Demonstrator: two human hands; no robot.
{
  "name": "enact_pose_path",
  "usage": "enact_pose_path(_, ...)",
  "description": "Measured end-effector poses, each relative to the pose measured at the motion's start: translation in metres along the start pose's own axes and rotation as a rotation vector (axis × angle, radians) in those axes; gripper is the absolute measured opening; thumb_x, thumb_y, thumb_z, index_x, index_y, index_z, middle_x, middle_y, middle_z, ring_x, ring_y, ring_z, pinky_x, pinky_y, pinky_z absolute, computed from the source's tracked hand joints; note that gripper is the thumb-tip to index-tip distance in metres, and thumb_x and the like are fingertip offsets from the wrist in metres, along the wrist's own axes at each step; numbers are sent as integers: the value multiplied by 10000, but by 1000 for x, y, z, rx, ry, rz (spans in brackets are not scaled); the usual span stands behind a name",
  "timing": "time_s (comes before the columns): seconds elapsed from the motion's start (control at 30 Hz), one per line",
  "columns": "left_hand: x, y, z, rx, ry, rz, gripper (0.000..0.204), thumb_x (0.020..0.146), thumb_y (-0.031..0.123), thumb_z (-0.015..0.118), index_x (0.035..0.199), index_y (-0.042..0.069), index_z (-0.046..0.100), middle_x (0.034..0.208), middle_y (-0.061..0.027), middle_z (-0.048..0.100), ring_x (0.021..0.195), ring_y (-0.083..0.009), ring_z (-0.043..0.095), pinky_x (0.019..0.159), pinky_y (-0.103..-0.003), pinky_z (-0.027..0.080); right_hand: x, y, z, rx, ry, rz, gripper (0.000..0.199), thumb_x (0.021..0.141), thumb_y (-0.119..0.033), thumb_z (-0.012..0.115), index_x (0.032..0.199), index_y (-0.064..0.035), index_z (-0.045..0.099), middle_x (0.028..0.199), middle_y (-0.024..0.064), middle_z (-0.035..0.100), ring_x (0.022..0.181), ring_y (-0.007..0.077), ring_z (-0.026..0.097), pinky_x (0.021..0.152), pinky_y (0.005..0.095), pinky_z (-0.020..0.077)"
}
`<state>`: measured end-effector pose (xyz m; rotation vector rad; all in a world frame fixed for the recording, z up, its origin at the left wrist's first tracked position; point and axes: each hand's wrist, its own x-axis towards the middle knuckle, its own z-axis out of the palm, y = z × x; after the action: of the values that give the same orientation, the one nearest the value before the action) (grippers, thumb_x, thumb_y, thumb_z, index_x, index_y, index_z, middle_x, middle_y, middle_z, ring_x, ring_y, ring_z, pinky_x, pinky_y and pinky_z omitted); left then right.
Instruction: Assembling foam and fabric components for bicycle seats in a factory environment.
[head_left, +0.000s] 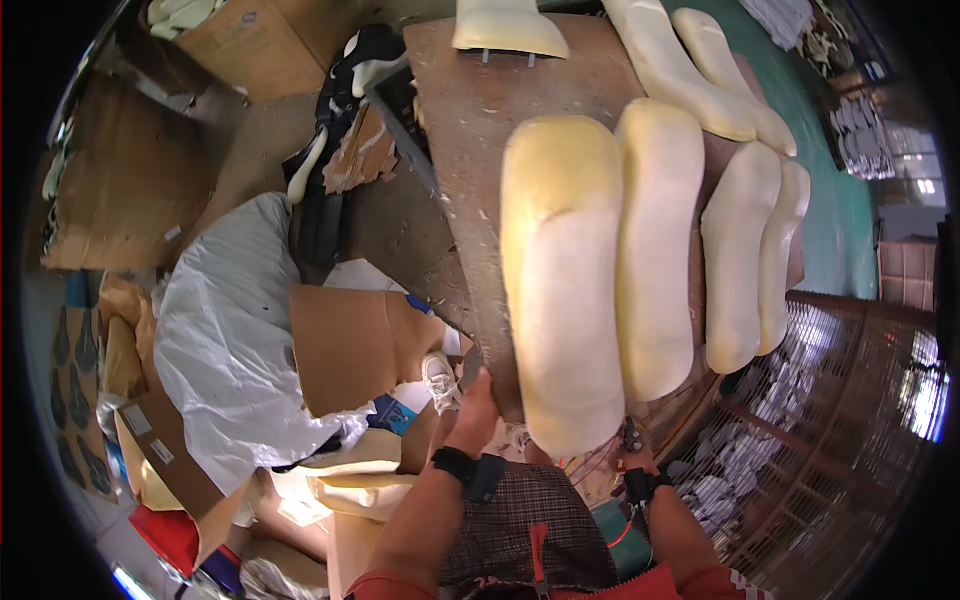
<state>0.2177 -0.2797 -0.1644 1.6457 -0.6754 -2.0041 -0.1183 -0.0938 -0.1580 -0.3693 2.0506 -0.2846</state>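
Close in front of me, a long cream foam pad with a yellowed upper end lies on the brown board tabletop, its near end by the table's front. A second, slimmer foam pad lies along its right side. My left hand is at the table's near left edge, thumb upward, just left of the first pad; its other fingers are hidden. Below the pad's near right corner, my right hand closes around a small dark object too small to name. Both wrists wear black bands.
More foam pads lie to the right and at the far side. At left stand an open cardboard box, a white plastic sheet and a large brown carton. A slatted rack with grey pieces stands at right.
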Motion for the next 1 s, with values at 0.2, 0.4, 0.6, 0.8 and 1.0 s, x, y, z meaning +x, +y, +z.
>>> enact_pose_path(0.2, 3, -84, 61, -568, -87, -169, 498, 966, 372, 306, 1130, -59, 492, 1026, -149, 602, 949, -274, 580, 862, -351, 437, -44, -17, -24, 107, 26, 112, 405, 688, -10, 659, 1065, -40, 516, 819, 53, 604, 699, 180, 596, 614, 327, 524)
enact_pose_path(0.4, 2, -66, 116, -200, -329, -369, 395, 939, 339, 360, 1025, 19, 576, 997, -97, 611, 869, -209, 587, 757, -357, 466, -46, 48, -66, 29, 146, 421, 695, 759, -37, 626, 1347, -128, 266, 801, 151, 573, 669, 273, 582, 556, 523, 521)
enact_pose_path(0.6, 52, -57, 77, 878, -542, 498, 240, 812, 176, 480, 914, -5, 602, 932, -183, 624, 816, -334, 606, 726, -407, 489, -68, 91, -81, 4, 162, 377, 513, 877, -461, 418, 1122, -15, 479, 726, 188, 582, 640, 349, 578, 647, 491, 500)
enact_pose_path(0.8, 84, 109, -3, 507, 196, 397, 295, 817, 236, 526, 960, -10, 607, 964, -228, 624, 898, -382, 610, 758, -459, 479, -96, 126, -76, 16, 137, 107, 460, 593, -104, 695, 1020, -19, 545, 780, 85, 614, 704, 255, 596, 631, 346, 465)
enact_pose_path(1.0, 109, 293, -69, 198, 332, 557, 322, 817, 177, 635, 1075, -7, 577, 985, -69, 611, 883, -158, 562, 783, -274, 449, -139, 26, 10, -208, 216, -21, 458, 608, -108, 611, 1061, -83, 541, 787, 141, 588, 720, 259, 589, 629, 350, 449)
